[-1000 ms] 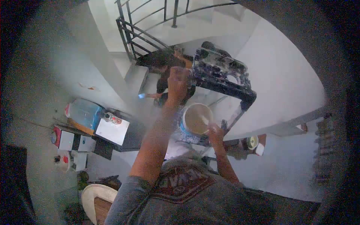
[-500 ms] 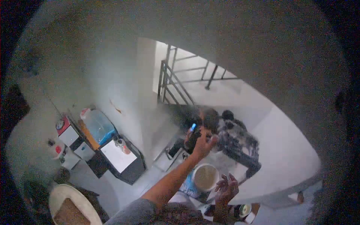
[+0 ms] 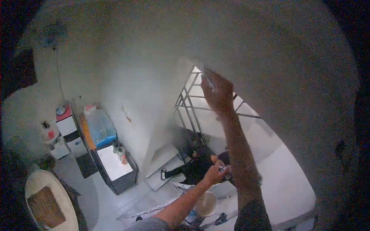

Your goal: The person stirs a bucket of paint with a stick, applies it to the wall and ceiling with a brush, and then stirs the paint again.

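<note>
My right hand (image 3: pixel 217 91) is raised high before the stair railing, fingers closed around something thin and pale that I cannot make out. Lower down, my left hand (image 3: pixel 216 172) is closed too, with a small whitish thing at its fingertips, too blurred to name. Just beyond my left hand is a person in dark clothes (image 3: pixel 194 165), low on the steps, one leg stretched toward the left. Below my left forearm stands a round tub (image 3: pixel 207 203) with beige contents, partly covered by the arm.
A dark railing (image 3: pixel 189 104) rises behind the hands. To the left, a black cabinet with a white top (image 3: pixel 113 163) carries bottles and stands by a blue clear container (image 3: pixel 101 129). A pale oval table (image 3: pixel 32 183) bears a brown board. A sloping white stair wall (image 3: pixel 285 173) lies on the right.
The view has shifted. My right hand has risen from beside the tub to high before the railing and closed. My left hand has moved nearer my body relative to the railing.
</note>
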The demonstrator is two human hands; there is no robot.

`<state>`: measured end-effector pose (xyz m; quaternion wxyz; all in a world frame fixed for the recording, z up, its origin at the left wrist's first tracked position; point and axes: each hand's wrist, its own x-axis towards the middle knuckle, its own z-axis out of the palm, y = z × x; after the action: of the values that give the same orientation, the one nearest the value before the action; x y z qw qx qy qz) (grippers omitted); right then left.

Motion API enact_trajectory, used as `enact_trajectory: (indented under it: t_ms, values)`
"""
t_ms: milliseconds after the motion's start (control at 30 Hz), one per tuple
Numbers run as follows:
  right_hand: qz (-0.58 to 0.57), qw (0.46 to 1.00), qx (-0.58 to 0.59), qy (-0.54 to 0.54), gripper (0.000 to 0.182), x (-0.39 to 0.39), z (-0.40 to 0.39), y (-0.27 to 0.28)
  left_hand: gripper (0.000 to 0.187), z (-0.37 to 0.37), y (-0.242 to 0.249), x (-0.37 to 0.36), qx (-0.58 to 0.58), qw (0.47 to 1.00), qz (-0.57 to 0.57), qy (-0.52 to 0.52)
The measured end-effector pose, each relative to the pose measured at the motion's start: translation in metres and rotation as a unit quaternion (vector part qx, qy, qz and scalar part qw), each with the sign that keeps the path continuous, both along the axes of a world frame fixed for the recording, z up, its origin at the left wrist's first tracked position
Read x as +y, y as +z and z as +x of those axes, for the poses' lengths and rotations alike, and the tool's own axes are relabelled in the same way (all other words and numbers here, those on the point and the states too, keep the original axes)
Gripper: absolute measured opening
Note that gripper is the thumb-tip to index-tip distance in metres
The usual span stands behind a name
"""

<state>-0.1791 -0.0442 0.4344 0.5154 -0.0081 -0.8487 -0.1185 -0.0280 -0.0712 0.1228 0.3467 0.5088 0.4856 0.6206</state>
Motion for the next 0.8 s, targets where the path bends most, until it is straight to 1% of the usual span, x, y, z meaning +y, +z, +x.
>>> enact_trajectory:
  t_ms: [33,100,133,167,200,233,267,300,333,367,433,467,500,533,567,633,700,767,800]
  values:
    - [0.002,1.000,0.000,0.005,0.026,0.014,-0.018,0.009,0.050,-0.004,-0.001,0.002,0.000,1.000,0.002,0.005]
    - [0.001,0.996,-0.071,-0.057,0.026,0.031,-0.046,0.023,0.054,-0.005,-0.006,0.007,0.009,0.999,-0.018,-0.042]
    - [0.012,0.992,-0.094,-0.087,0.023,0.026,-0.055,0.034,0.056,0.001,-0.016,0.013,-0.001,1.000,0.013,-0.014]
    - [0.014,0.992,-0.093,-0.085,0.023,0.030,-0.065,0.036,0.056,0.006,-0.029,0.023,-0.001,1.000,0.015,-0.012]
    - [0.036,0.982,-0.097,-0.159,0.022,0.034,-0.074,0.035,0.057,0.006,-0.029,0.025,0.010,0.999,0.050,-0.005]
    - [0.056,0.966,-0.101,-0.233,0.022,0.038,-0.081,0.032,0.059,0.005,-0.031,0.028,0.020,0.996,0.083,0.001]
    - [0.057,0.965,-0.103,-0.234,0.022,0.040,-0.085,0.022,0.060,0.008,-0.032,0.027,0.003,0.998,0.058,-0.010]
    - [0.104,0.949,-0.116,-0.273,0.023,0.034,-0.085,0.007,0.060,0.008,-0.032,0.024,0.001,0.998,0.059,-0.013]
    - [0.151,0.929,-0.130,-0.311,0.023,0.029,-0.087,-0.008,0.061,0.008,-0.031,0.023,0.022,0.999,0.033,-0.009]
    - [0.041,0.888,-0.227,-0.399,0.026,0.007,-0.091,-0.014,0.062,0.007,-0.030,0.022,0.044,0.999,0.008,-0.006]
    - [0.070,0.879,-0.249,-0.400,0.028,-0.004,-0.083,-0.033,0.063,0.004,-0.025,0.020,0.030,0.999,0.015,-0.021]
    - [0.073,0.878,-0.249,-0.402,0.028,-0.004,-0.081,-0.034,0.063,0.004,-0.025,0.020,0.021,0.999,0.021,-0.034]
    - [0.111,0.898,-0.210,-0.371,0.020,-0.004,-0.079,-0.034,0.063,0.005,-0.027,0.024,0.019,0.999,0.023,-0.035]
    - [0.146,0.914,-0.169,-0.338,0.013,-0.006,-0.076,-0.033,0.064,0.005,-0.031,0.025,0.049,0.998,0.003,-0.035]
    - [0.144,0.913,-0.173,-0.341,0.013,-0.003,-0.076,-0.025,0.064,0.007,-0.033,0.025,0.078,0.996,-0.021,-0.037]
    - [0.137,0.950,-0.073,-0.271,0.015,0.005,-0.081,0.002,0.064,0.007,-0.031,0.024,0.060,0.998,-0.007,-0.034]
    - [0.110,0.945,-0.094,-0.294,0.014,0.024,-0.083,0.012,0.064,0.007,-0.032,0.026,0.046,0.998,0.006,-0.032]
    - [0.084,0.939,-0.113,-0.314,0.014,0.028,-0.080,0.007,0.064,0.007,-0.030,0.025,0.025,0.998,0.066,0.006]
    - [0.096,0.915,-0.175,-0.350,0.013,0.026,-0.081,-0.004,0.062,0.005,-0.031,0.026,0.018,0.998,0.066,-0.001]
